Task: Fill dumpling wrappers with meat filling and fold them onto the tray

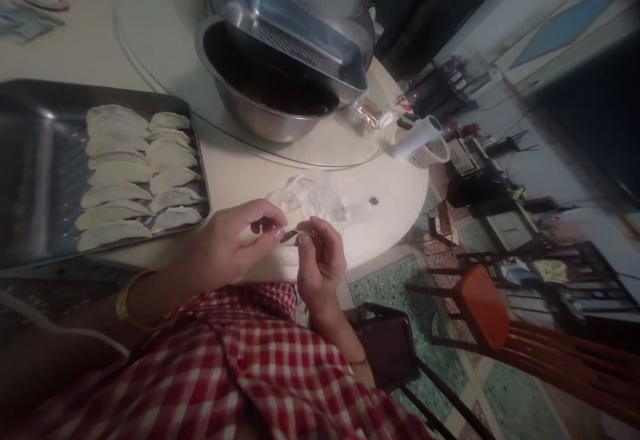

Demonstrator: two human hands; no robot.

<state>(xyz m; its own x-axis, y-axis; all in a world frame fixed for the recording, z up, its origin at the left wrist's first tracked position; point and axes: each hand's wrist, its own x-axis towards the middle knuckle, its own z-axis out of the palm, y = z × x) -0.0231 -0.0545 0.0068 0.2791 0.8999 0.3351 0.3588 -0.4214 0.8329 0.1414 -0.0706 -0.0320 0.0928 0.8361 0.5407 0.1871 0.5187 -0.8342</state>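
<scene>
Near the table's front edge, my left hand (pixel 245 232) and my right hand (pixel 323 259) pinch a small dumpling (pixel 290 235) between their fingertips. Dark filling shows at its partly open edge. Just behind the hands lies a crumpled clear plastic bag (pixel 320 193), with pale sheets like wrappers beside it, partly hidden by my fingers. To the left, a metal tray (pixel 45 180) holds two columns of folded dumplings (pixel 120 173) along its right side. A steel bowl (pixel 280 127) with dark filling stands farther back.
A second metal tray (pixel 300 43) rests tilted over the bowl. At the table's right edge are a paper roll (pixel 417 135) and a white basket (pixel 433 150). A dark stool (pixel 385 347) and an orange chair (pixel 483 307) stand on the floor at right.
</scene>
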